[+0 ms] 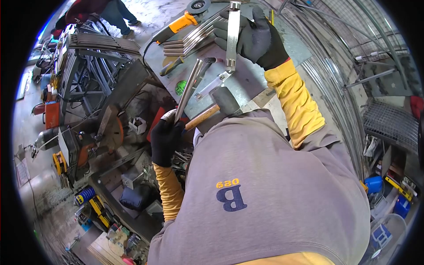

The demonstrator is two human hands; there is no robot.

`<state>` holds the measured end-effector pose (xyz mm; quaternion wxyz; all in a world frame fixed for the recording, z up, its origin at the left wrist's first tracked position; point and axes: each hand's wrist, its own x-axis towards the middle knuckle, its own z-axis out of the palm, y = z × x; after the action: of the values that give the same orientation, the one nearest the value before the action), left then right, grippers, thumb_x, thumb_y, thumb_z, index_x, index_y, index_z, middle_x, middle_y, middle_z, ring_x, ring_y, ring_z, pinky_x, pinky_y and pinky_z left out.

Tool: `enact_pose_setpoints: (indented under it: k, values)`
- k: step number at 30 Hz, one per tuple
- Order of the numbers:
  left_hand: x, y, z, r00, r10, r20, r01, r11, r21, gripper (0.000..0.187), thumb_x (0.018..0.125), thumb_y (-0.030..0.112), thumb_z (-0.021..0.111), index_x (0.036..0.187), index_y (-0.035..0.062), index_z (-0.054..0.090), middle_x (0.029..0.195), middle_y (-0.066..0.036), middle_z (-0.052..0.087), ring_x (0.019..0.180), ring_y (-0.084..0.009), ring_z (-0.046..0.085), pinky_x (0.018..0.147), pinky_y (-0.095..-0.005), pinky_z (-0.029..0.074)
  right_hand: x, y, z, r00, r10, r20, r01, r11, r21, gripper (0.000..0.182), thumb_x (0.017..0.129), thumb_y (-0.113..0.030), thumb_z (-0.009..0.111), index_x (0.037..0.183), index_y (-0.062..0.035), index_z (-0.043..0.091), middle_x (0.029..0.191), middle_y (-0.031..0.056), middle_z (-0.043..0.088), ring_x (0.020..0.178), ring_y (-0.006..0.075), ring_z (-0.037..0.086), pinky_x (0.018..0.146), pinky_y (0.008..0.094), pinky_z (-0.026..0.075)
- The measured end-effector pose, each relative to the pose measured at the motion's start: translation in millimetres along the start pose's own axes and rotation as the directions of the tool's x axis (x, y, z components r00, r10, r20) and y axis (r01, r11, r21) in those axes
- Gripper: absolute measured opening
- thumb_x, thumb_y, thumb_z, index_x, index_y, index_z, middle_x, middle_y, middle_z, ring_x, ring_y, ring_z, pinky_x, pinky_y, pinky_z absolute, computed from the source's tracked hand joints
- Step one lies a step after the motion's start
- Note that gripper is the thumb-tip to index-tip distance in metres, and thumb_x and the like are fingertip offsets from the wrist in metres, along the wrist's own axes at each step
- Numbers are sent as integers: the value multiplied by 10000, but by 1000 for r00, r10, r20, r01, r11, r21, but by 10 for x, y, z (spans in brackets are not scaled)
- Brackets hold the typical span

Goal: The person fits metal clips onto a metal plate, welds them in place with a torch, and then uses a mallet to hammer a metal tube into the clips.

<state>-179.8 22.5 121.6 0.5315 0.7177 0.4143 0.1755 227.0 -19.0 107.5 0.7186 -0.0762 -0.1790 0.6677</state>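
Observation:
My left hand [165,140], in a black glove, is shut on a shiny metal tube [189,86] that slants up over the grey steel worktable [251,81]. My right hand [255,37], also gloved, grips a flat metal bar [232,33] held upright above the table. A rubber mallet [224,100] with a wooden handle lies on the table, its handle end beside my left hand. A short metal bracket [212,86] rests just under the held bar. My grey shirt fills the lower frame.
An orange angle grinder [177,25] and a stack of metal strips [194,39] lie at the table's far side. A chop saw [110,130] and scrap sit on the floor at left. Another person [104,9] stands at the top left. Wire racks [391,123] stand at the right.

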Motion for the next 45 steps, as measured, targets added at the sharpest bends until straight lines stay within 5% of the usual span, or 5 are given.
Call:
enact_pose_setpoints:
  k: [12,14,17,26,45]
  values:
    - [26,-22,-192,998,-55,-17,57,990,130,339,939,54,729,1274,6,711,1054,-81,764,939,-106,675,848,-293,551,-99,72,432,987,-59,-148,-4,919,-395,746,1016,-647,579,1402,-10,599,1199,177,720,1019,251,716,948,396,582]
    - [13,38,-421,993,92,-75,-50,894,445,348,947,51,727,1295,48,716,1051,-105,763,938,-141,703,867,-306,558,-287,34,894,946,-64,-317,-294,240,-925,528,1026,-530,631,1172,-29,714,940,82,729,829,141,677,794,322,559]
    - [-21,462,-694,953,293,-83,-204,815,542,363,920,28,746,1281,71,734,1068,-128,771,948,-193,747,865,-317,571,-500,291,857,934,46,-354,-354,232,-906,449,1027,-470,650,1047,-33,753,719,-16,625,654,63,555,611,272,455]
    - [-105,1109,-826,932,271,239,-359,615,702,395,817,39,836,1206,67,777,1047,-131,790,865,-246,780,781,-322,592,-941,543,1024,863,205,-462,-451,-101,-887,625,906,-225,828,1455,-19,612,1076,116,790,908,134,724,822,318,573]
    - [31,589,-624,883,138,449,-383,764,519,370,825,129,846,1184,72,779,979,-167,757,824,-354,739,713,-364,570,-1222,783,1003,877,218,-428,-306,-433,-848,448,884,-521,797,1085,-122,777,854,133,753,772,334,723,701,415,550]
